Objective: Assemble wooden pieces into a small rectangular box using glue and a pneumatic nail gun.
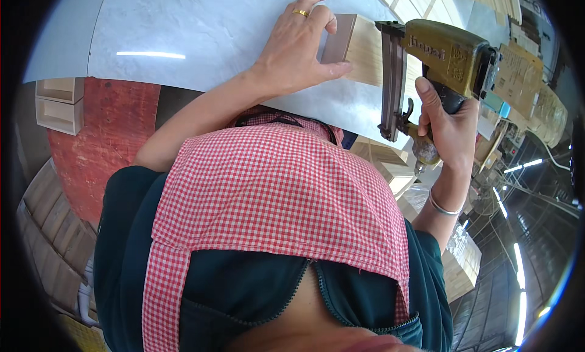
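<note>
My right hand [451,117] is wrapped around the grip of a nail gun [448,53] with a gold-coloured body and a long dark magazine. The gun stands over the right part of a pale wooden box [365,53] on the table; whether its nose touches the wood I cannot tell. At the left end of this box is my left hand [301,44], with a gold ring on one finger. Its thumb lies along the near edge and a bent finger meets the end panel, holding it loosely between them.
A glossy pale blue-white tabletop [201,29] spreads beneath the box. More wooden pieces [420,2] lie at the far right, near a cardboard box [518,75]. Light wooden trays [60,105] sit at the left beside a red panel [103,139]. Another wooden box [390,166] is below the table edge.
</note>
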Demonstrator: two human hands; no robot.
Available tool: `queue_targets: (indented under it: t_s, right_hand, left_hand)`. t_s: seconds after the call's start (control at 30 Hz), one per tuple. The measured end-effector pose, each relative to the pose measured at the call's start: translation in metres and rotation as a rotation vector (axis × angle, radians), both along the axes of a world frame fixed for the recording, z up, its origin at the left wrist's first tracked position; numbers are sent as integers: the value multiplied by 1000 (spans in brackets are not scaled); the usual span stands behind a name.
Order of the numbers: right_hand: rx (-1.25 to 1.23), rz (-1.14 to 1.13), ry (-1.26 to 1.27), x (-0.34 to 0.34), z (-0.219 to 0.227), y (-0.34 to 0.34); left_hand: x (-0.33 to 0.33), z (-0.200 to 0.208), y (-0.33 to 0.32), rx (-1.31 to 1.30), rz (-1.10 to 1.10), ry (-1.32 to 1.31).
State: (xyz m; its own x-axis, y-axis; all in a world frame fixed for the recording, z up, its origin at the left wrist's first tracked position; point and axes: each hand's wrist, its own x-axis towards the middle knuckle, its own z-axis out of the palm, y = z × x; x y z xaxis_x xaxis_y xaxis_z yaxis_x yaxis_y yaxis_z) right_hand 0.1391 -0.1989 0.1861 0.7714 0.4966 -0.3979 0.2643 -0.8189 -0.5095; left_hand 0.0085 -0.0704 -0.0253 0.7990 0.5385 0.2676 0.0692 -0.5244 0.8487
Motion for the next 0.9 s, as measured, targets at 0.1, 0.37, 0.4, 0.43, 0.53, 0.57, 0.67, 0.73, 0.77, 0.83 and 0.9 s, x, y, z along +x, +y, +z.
queue_targets:
  t_s: [0.1,0.37,0.4,0.43,0.53,0.57,0.67,0.73,0.77,0.83,0.9]
  right_hand:
    - [17,39,12,6,-3,3]
    - [47,36,80,15,-7,6]
    - [41,39,85,16,-7,6]
    - [35,42,89,17,-7,7]
    - [-4,64,93,21,-3,12]
    - [-36,86,91,24,0,16]
    - [-97,132,86,33,2,20]
    - [-44,197,89,42,-2,19]
    - [-17,229,91,46,-2,18]
    - [19,260,89,51,-2,13]
    - [-3,177,52,53,1,2]
  left_hand:
    - [-1,7,2,-39,-19,56]
    - [-3,11,12,-93,-22,41]
    - [-3,11,12,-95,-24,41]
    - [-4,11,13,-97,-26,41]
    - [-5,11,14,-109,-29,45]
    - [-6,11,14,-118,-28,48]
    - [-7,12,15,-131,-24,54]
    - [-9,10,15,-100,-28,95]
    - [-10,8,15,-83,-31,116]
    - [-4,4,18,-59,-34,134]
    - [13,-11,28,263,61,-208]
